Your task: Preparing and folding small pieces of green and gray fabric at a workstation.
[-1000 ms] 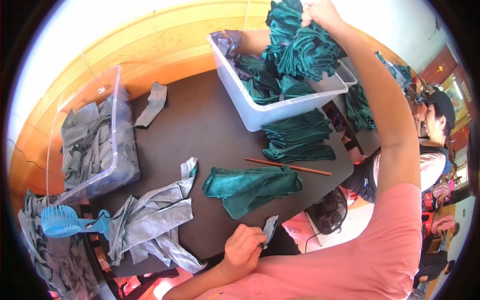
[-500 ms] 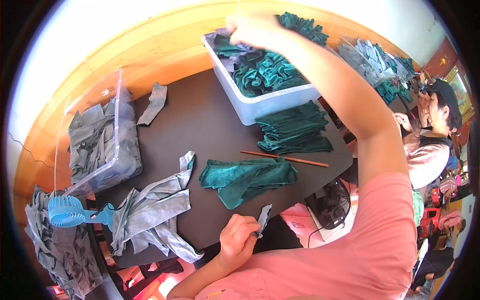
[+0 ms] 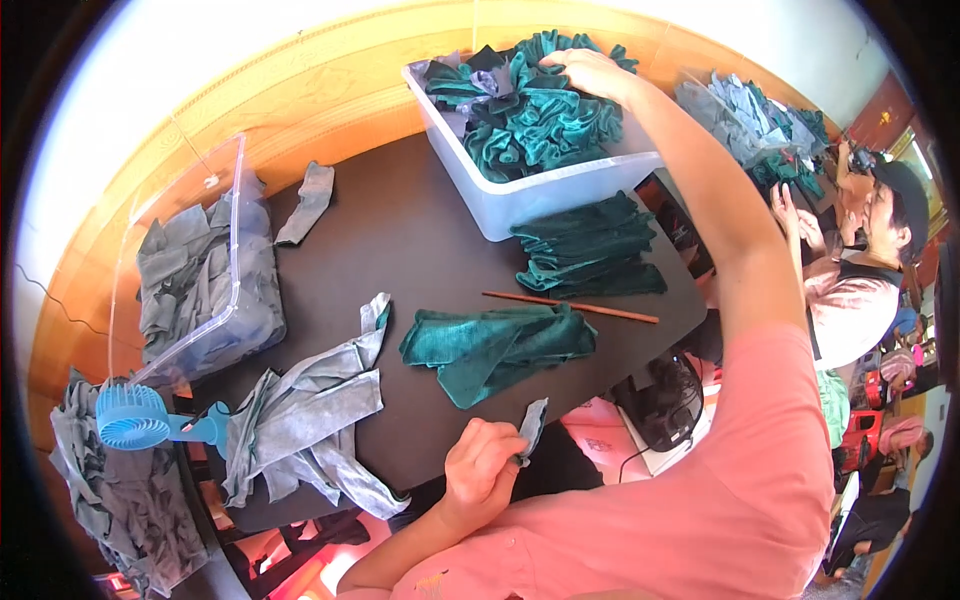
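My left hand [image 3: 483, 460] is closed near the table's front edge, pinching a small grey-green fabric strip [image 3: 535, 425] that sticks up past the fingers. At the far side, my right hand [image 3: 592, 75] lies on gathered green velvet pieces [image 3: 535, 125] heaped in a pale plastic bin [image 3: 560, 200]. Its fingers look stretched out over the cloth, their tips partly lost against it. Folded green velvet [image 3: 495, 350] lies on the table in front of my left hand. Behind that, a thin brown stick [image 3: 570, 307] lies beside a stack of green velvet strips [image 3: 590, 245].
Grey cloth pieces fill a clear bin [image 3: 235, 270] at left; one grey strip [image 3: 307, 205] lies beside it. Grey strips [image 3: 310, 425] spread near a blue fan [image 3: 135, 415] on the dark table [image 3: 340, 260]. A co-worker [image 3: 865, 270] works at right near more cloth [image 3: 750, 120].
My right hand has moved right across the bin, from its far left corner to its far right part. My left hand keeps the fabric strip, nearly in place.
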The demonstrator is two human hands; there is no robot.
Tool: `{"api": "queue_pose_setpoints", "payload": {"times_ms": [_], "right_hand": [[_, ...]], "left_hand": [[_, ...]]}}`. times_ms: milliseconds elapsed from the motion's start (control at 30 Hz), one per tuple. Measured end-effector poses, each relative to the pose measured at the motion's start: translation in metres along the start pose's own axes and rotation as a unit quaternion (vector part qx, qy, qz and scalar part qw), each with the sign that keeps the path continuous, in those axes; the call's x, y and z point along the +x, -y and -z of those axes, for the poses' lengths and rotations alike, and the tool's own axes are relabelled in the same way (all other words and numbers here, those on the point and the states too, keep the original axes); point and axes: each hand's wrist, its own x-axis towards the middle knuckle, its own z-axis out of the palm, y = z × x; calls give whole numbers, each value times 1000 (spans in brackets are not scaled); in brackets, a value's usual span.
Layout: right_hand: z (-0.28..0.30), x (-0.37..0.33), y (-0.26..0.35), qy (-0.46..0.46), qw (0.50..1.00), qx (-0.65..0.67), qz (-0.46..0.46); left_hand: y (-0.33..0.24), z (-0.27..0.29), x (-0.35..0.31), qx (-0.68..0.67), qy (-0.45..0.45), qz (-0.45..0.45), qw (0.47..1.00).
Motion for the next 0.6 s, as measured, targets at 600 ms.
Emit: {"api": "queue_pose_setpoints", "payload": {"times_ms": [600], "right_hand": [[28,-310,188,-200,837,484,159]], "left_hand": [[-12,-4,-13,-295,-219,193,910]]}}
